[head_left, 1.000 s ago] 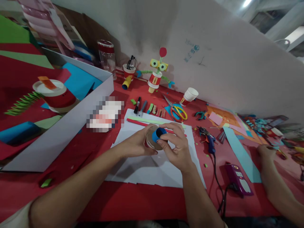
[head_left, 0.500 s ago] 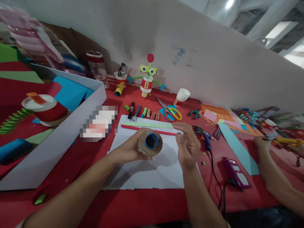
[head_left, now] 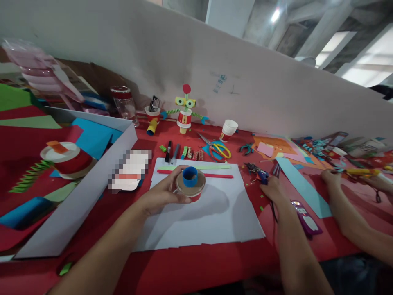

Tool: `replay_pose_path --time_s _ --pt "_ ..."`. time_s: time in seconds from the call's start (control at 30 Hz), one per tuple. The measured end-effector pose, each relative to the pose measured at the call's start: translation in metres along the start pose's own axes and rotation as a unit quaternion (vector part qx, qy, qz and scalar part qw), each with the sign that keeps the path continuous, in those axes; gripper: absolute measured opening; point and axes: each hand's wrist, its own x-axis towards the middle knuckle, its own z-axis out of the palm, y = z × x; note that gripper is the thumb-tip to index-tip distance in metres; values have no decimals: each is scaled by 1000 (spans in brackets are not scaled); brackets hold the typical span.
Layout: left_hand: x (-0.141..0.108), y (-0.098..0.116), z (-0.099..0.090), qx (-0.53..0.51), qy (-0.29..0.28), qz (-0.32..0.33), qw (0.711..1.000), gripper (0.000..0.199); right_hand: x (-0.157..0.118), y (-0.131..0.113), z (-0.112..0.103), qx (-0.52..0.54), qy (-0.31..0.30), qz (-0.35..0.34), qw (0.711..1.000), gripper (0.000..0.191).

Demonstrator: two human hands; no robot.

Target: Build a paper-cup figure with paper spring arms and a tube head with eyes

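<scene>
My left hand [head_left: 161, 195] is wrapped round a red paper cup [head_left: 195, 198] above the white sheets [head_left: 211, 221]. A brown cardboard disc [head_left: 192, 190] covers the cup's upper end, and a short blue paper tube [head_left: 190, 177] stands on it. My right hand [head_left: 273, 191] is closed on the handle of a blue hot glue gun [head_left: 263, 177] to the right of the sheets; its fingers partly hide the handle. Behind the cup lie a light green paper strip [head_left: 211, 167] and a red paper strip [head_left: 211, 175].
A paper-cup robot figure [head_left: 184, 118] stands near the wall. Scissors [head_left: 219, 150], pliers [head_left: 246, 149], markers [head_left: 168, 151] and stacked cups [head_left: 229, 130] lie behind the sheets. On the left is a white box [head_left: 101, 180]; a co-worker's arm [head_left: 344, 213] rests at right.
My right hand has moved from beside the cup rightward to the glue gun and closed on it. The cup is tilted differently, showing the blue tube's side. The view has shifted slightly.
</scene>
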Motion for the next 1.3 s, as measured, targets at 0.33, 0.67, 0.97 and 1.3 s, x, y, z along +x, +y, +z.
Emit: replay_pose_path --time_s 0.33,0.67,0.97,1.3 --pt "3 5 -1 82 -50 -4 995 70 -23 -8 -9 372 -8 82 925 16" --pt "-1 2 -4 137 -27 64 988 93 -120 -47 -22 623 -118 -29 773 49" --pt "-2 7 -2 260 -5 128 957 66 -160 -39 -18 467 -173 -203 843 24" --pt "-2 9 0 257 -3 125 958 62 -170 -52 -13 353 -155 -252 888 26"
